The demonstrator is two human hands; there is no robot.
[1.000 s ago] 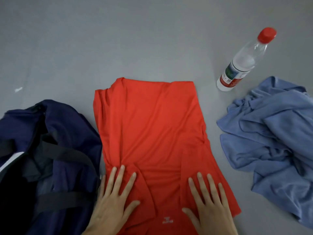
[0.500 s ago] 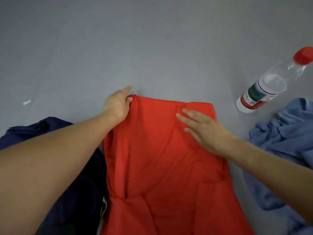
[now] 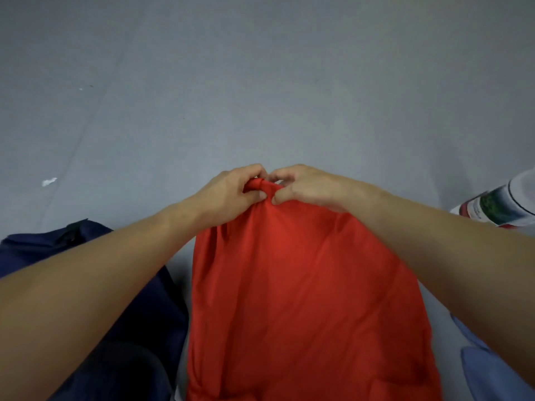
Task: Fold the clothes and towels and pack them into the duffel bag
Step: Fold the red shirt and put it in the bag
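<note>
Red shirt (image 3: 304,299) on the table, long axis running away from the near edge, with the navy duffel bag (image 3: 144,357) just beside it on the left. Left hand (image 3: 231,192) and right hand (image 3: 307,186), fingers curled, both pinch the shirt's bunched far end. Half a second earlier they were apart there, the right one flat. Likely next move: drawing that end nearward.

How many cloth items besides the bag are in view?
2. The red shirt lies centre, its far edge pinched by the left hand and right hand. A blue cloth shows lower right, partly behind the forearm; more may be hidden.
</note>
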